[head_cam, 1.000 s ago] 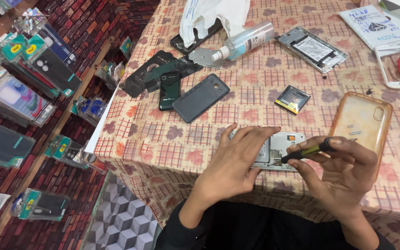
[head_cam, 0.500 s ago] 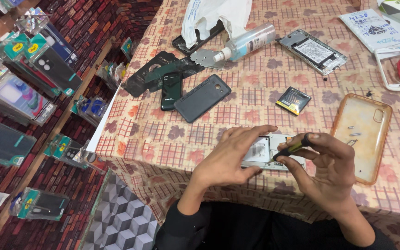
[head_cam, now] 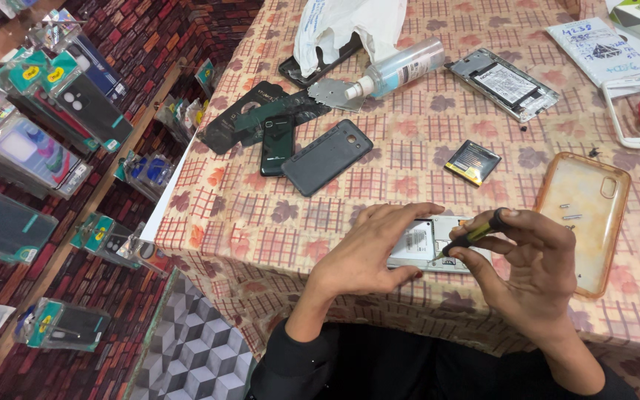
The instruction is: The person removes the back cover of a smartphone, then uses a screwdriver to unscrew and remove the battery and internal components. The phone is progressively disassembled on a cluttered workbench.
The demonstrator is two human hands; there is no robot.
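Little shift since half a second ago: both hands still on opened phone, near table front edge. Left hand laid over phone's left end, fingers closed on its edges, pinning it flat. Right hand pinching small screwdriver, tip down on phone's inner frame. Loose battery and clear orange case lying nearby.

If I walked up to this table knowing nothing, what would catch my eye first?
Probably the two hands at the near edge: the left hand steadies an opened phone while the right hand sets a small screwdriver against it. Behind them, phone parts lie scattered over the checked tablecloth: a dark back cover, a loose battery and a clear amber case to the right.
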